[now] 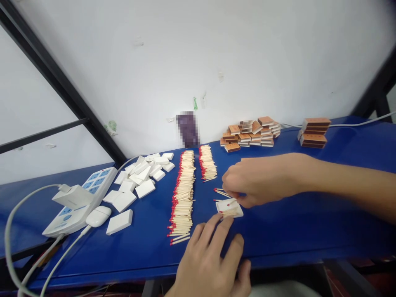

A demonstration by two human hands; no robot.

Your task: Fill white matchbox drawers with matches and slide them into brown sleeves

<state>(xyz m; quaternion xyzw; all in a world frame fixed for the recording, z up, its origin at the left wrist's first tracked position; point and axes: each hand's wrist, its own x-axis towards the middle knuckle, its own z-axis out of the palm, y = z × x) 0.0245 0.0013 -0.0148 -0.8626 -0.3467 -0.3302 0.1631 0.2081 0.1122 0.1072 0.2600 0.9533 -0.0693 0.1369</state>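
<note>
A small white matchbox tray (239,211) lies on the blue table with a few red-tipped matches (228,213) inside. Over its far right side, my right hand (262,178) is closed in a pinch on a matchstick (231,203), whose red head points left above the tray. My left hand (210,255) is open, palm down, fingers apart, with its fingertips at the tray's near edge; whether they press on it I cannot tell. A few loose matches (222,192) lie just beyond the tray, partly under my right hand.
Left of the tray run a long row of matches (183,194) and a shorter row (208,163). White trays (145,189) are heaped further left, beside a power strip (89,198) with cables. Orange matchboxes (253,134) are piled against the wall; another stack (314,133) stands right.
</note>
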